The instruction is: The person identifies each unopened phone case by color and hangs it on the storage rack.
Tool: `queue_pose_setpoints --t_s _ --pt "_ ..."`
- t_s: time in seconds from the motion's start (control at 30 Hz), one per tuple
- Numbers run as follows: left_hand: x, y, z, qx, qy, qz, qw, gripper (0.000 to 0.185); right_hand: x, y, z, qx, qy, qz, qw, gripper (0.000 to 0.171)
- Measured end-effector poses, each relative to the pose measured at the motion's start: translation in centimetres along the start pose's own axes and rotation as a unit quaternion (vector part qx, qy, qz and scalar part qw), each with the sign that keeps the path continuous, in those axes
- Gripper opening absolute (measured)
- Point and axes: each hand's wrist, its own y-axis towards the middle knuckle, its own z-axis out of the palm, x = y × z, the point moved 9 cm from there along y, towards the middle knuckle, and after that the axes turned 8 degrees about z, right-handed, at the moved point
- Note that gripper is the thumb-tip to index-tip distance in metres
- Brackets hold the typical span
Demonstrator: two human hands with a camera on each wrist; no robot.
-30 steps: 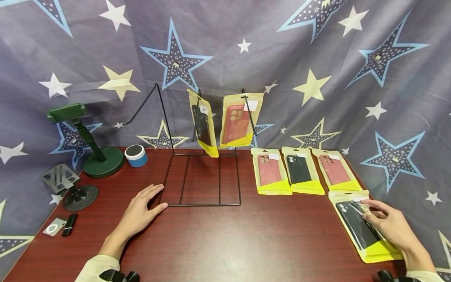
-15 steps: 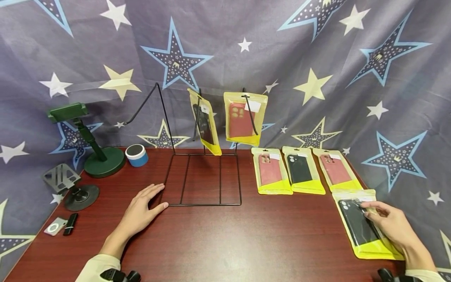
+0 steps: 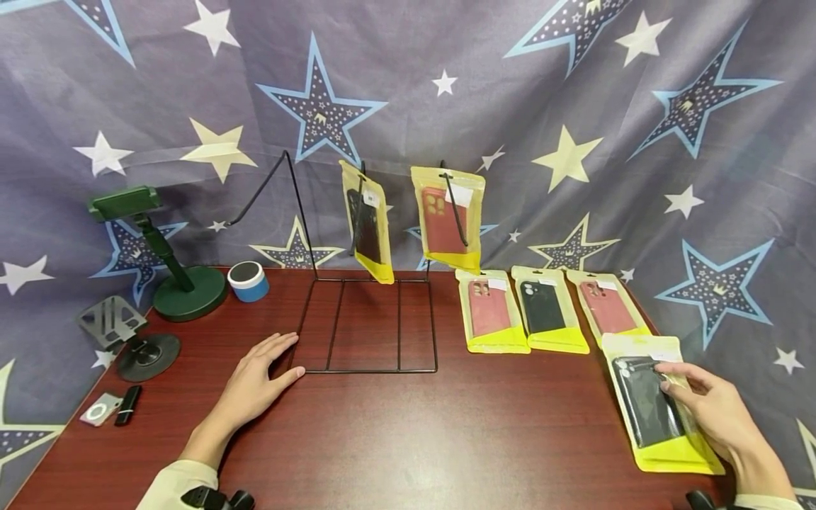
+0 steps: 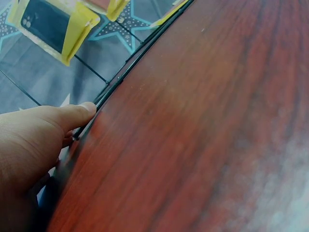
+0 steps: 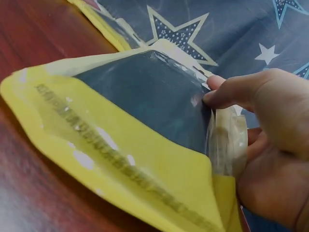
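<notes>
At the table's right side my right hand [image 3: 717,407] pinches the right edge of a bagged black phone case [image 3: 647,404], thumb and fingers around its clear yellow pouch. The pouch is tilted up, yellow bottom toward me, in the right wrist view. My left hand [image 3: 258,379] rests at the left side of a black wire display rack [image 3: 370,370], fingers stretched out. In the left wrist view its thumb [image 4: 79,115] lies against the rack's base wire. From the rack's arms hang a bagged black phone case [image 3: 368,227] and a bagged pink phone case [image 3: 444,223].
Lying along the back right are bagged pink [image 3: 489,312], black [image 3: 542,308] and pink [image 3: 605,304] cases. To the left stand a green phone stand [image 3: 191,294], a blue-and-white round container [image 3: 248,283], a grey stand [image 3: 148,358] and small black item [image 3: 128,406]. A star-patterned curtain backs the table.
My right hand has shifted the bagged black case slightly and its top edge has risen. The hanging pink case has swung to the right. My left hand has stayed in place.
</notes>
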Motion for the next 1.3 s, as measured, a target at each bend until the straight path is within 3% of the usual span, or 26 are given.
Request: queue_pose_setpoints --t_s 0.17,0.43,0.63,0.7,0.87,1.0,1.17,1.3 --pt "0.0 0.0 0.0 0.003 0.000 -0.001 1.0000 0.061 1.6 -0.2 0.2 -0.010 0.016 -0.025 0.999 0.031" --pt "-0.1 0.1 0.0 0.004 0.000 -0.002 1.0000 0.062 6.0 -0.8 0.6 -0.061 0.040 -0.064 0.995 0.030" --pt "0.0 0.1 0.1 0.000 0.004 0.000 1.0000 0.062 10.3 -1.5 1.7 -0.074 0.117 -0.121 0.983 0.032" --pt "0.0 0.1 0.1 -0.001 0.006 0.001 1.0000 0.062 12.0 -1.9 2.1 -0.081 0.115 -0.146 0.979 0.033" --pt "0.2 0.1 0.2 -0.001 0.006 0.001 1.0000 0.062 16.0 -3.0 3.7 -0.057 0.178 -0.200 0.962 0.034" --pt "0.3 0.2 0.2 0.001 0.007 0.001 1.0000 0.062 18.8 -3.9 5.4 -0.003 0.253 -0.238 0.938 0.035" --pt "0.3 0.1 0.1 0.004 0.004 -0.003 1.0000 0.062 21.5 -5.2 7.2 0.007 0.249 -0.265 0.932 0.034" --pt "0.3 0.1 0.1 0.004 0.004 -0.003 1.0000 0.062 23.5 -6.4 8.6 0.001 0.221 -0.282 0.934 0.033"
